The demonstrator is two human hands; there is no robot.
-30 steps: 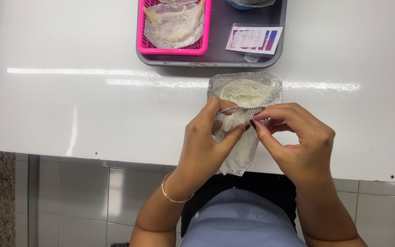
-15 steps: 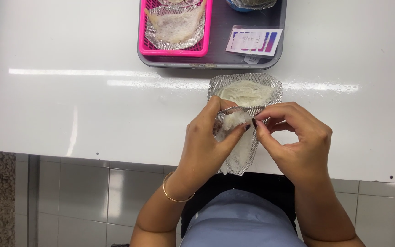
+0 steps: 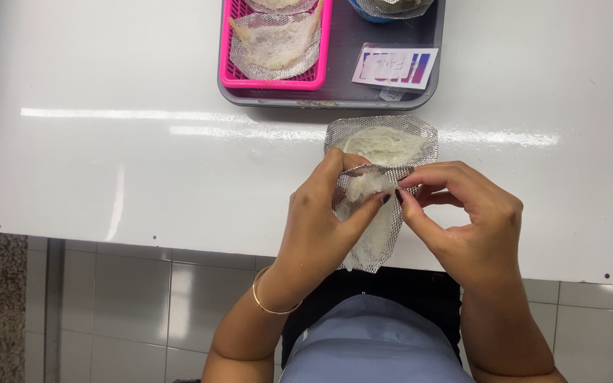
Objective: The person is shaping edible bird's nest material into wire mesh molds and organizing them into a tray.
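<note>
While the left hand cups a curved piece of silvery wire mesh from its left side, the right hand pinches the mesh's upper rim between thumb and forefinger. Pale, fibrous white material sits inside the mesh, at the near edge of the glossy white table. Just beyond lies a second mesh piece holding a whitish fibrous pad. Farther off, a dark grey tray carries a pink plastic basket and a small printed card.
</note>
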